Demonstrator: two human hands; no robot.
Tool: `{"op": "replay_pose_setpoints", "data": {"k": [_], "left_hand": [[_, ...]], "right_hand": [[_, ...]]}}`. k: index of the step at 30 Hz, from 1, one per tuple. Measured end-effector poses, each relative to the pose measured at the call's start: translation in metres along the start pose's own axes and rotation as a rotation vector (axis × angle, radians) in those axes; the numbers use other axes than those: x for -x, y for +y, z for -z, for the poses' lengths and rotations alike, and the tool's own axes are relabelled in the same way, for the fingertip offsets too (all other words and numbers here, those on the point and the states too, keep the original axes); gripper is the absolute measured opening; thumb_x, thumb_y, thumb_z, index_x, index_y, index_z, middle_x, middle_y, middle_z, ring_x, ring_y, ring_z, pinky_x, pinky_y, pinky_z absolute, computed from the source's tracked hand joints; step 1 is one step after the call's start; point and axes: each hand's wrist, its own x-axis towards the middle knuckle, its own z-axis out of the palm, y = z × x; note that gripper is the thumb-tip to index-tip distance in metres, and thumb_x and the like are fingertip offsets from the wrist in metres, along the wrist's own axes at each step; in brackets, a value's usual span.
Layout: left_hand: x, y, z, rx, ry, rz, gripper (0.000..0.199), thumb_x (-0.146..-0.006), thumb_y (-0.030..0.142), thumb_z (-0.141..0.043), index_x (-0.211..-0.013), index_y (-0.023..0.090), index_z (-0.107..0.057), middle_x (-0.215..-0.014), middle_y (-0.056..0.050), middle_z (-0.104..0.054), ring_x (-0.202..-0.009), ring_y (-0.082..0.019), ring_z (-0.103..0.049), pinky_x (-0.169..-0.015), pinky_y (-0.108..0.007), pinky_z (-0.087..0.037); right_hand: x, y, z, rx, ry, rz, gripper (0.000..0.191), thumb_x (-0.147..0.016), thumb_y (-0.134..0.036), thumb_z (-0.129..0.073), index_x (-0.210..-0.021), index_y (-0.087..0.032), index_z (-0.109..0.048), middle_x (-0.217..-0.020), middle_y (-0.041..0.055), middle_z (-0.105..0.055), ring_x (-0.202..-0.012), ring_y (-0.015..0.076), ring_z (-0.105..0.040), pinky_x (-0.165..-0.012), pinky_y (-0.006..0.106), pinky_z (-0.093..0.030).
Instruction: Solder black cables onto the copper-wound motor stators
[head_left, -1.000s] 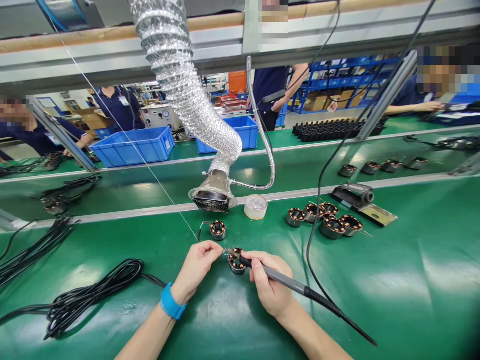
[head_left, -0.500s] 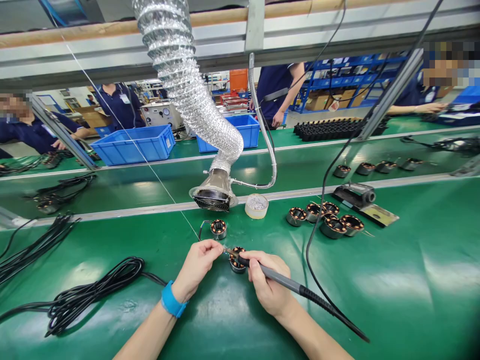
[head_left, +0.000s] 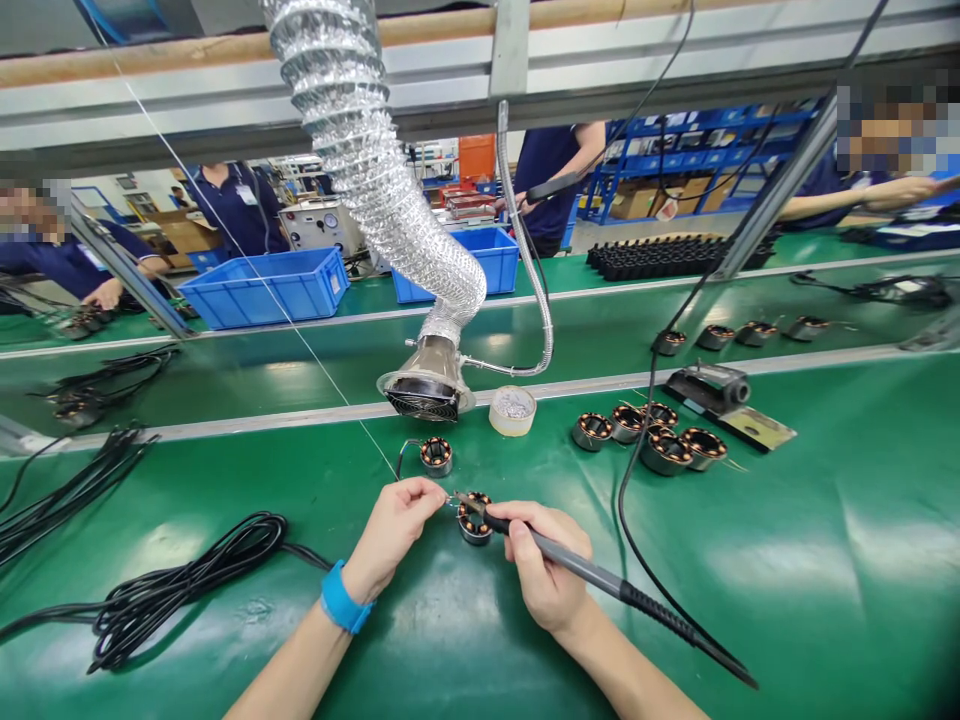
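Soldering iron (head_left: 589,569) (tip (head_left: 462,499) leftward) slants through right grip (head_left: 553,588).

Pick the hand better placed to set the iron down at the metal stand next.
Right, I'd judge: the right hand grips the iron, and the metal stand lies on that side. The left hand is farther off, pinching thin wire by the near ring.

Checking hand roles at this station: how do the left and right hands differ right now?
Wrist: the left hand has a blue wristband below it; the right hand has a bare wrist.
Hold: the left hand pinches what look like fine wires; the right hand grips a grey-handled soldering iron.
Shared: both are bare hands above the green bench, close to the same copper-wound ring.
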Motion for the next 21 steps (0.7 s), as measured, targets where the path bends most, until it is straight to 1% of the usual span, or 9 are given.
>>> {"op": "replay_pose_setpoints", "data": {"k": [5, 9, 14, 18, 21], "left_hand": [[-0.0008, 0.0003, -0.0003, 0.006, 0.008, -0.001, 0.031, -0.077, 0.043, -0.069, -0.076, 0.013, -0.065, -0.057, 0.007, -0.04, -0.048, -0.005, -0.022, -0.045, -0.022, -0.014], [-0.0012, -0.0007, 0.0002, 0.021, 0.005, 0.002, 0.03, -0.077, 0.043, -0.07, -0.075, 0.013, -0.064, -0.057, 0.007, -0.039, -0.048, -0.005, -0.021, -0.045, -0.022, -0.014], [-0.0015, -0.0006, 0.0002, 0.026, -0.001, 0.005, 0.03, -0.077, 0.042, -0.069, -0.075, 0.013, -0.063, -0.057, 0.007, -0.037, -0.048, -0.005, -0.02, -0.045, -0.021, -0.013], [-0.0014, -0.0002, 0.0001, 0.011, 0.0, 0.001, 0.029, -0.078, 0.041, -0.068, -0.075, 0.013, -0.063, -0.057, 0.007, -0.038, -0.047, -0.005, -0.021, -0.044, -0.021, -0.014], [-0.0011, -0.0005, 0.0005, 0.008, 0.003, -0.001, 0.029, -0.078, 0.042, -0.069, -0.075, 0.013, -0.063, -0.057, 0.007, -0.039, -0.048, -0.005, -0.022, -0.044, -0.021, -0.015]], "right_hand": [[-0.001, -0.0018, 0.0003, -0.016, 0.001, 0.01, 0.025, -0.091, -0.019, -0.045, -0.088, -0.021, -0.069, -0.059, -0.0012, -0.067, -0.054, 0.0151, -0.066, -0.062, 0.029, -0.054], [-0.0015, -0.0015, -0.0003, -0.024, 0.001, 0.002, 0.025, -0.091, -0.019, -0.045, -0.088, -0.021, -0.069, -0.061, -0.0005, -0.069, -0.055, 0.0155, -0.066, -0.062, 0.03, -0.054], [-0.0042, -0.0027, -0.0017, -0.048, -0.004, 0.003, 0.023, -0.091, -0.019, -0.045, -0.089, -0.021, -0.068, -0.065, -0.0004, -0.07, -0.056, 0.0141, -0.066, -0.06, 0.028, -0.054], [-0.0055, -0.0048, -0.0031, -0.029, -0.053, -0.015, 0.024, -0.092, -0.021, -0.045, -0.094, -0.02, -0.069, -0.066, 0.0002, -0.07, -0.058, 0.0145, -0.067, -0.063, 0.028, -0.055], [-0.0057, -0.0033, -0.007, -0.024, -0.081, -0.015, 0.024, -0.094, -0.021, -0.045, -0.102, -0.021, -0.067, -0.071, 0.0009, -0.07, -0.062, 0.0149, -0.067, -0.067, 0.029, -0.055]]}}
